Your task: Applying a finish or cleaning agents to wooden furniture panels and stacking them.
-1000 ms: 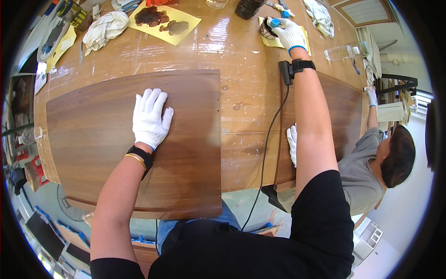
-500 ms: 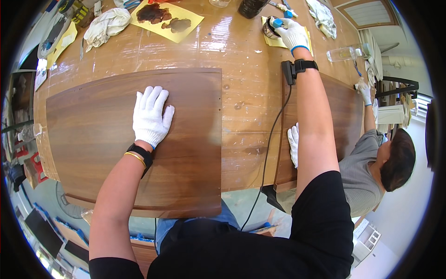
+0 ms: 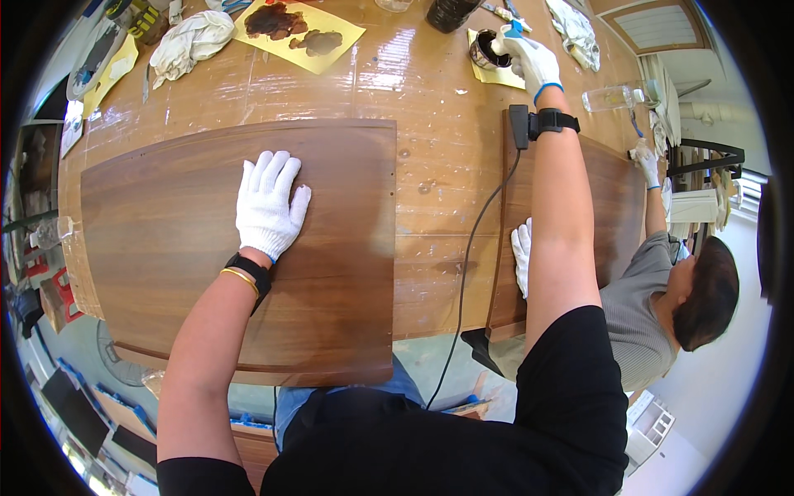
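Observation:
My left hand [image 3: 269, 207], in a white knit glove, lies flat with fingers extended on a brown wood-grain panel [image 3: 343, 248] in front of me. My right hand [image 3: 531, 59], gloved the same way, reaches to the far right with its fingers drawn together at the rim of a small jar of dark liquid [image 3: 488, 50]. A bit of blue [image 3: 514, 30] shows at those fingers; what they hold is mostly hidden. The jar stands on a yellow sheet [image 3: 501, 77].
A co-worker [image 3: 662, 298] with gloved hands is at a second brown panel [image 3: 612, 198] on the right. A stained yellow sheet [image 3: 335, 54], a white rag [image 3: 192, 45], a dark container [image 3: 451, 12] and a clear bottle [image 3: 612, 97] lie across the table's far side. A black cable [image 3: 471, 248] hangs from my right wrist.
My right hand has shifted slightly right, and more of the jar's dark opening shows. My left hand stays where it was on the panel.

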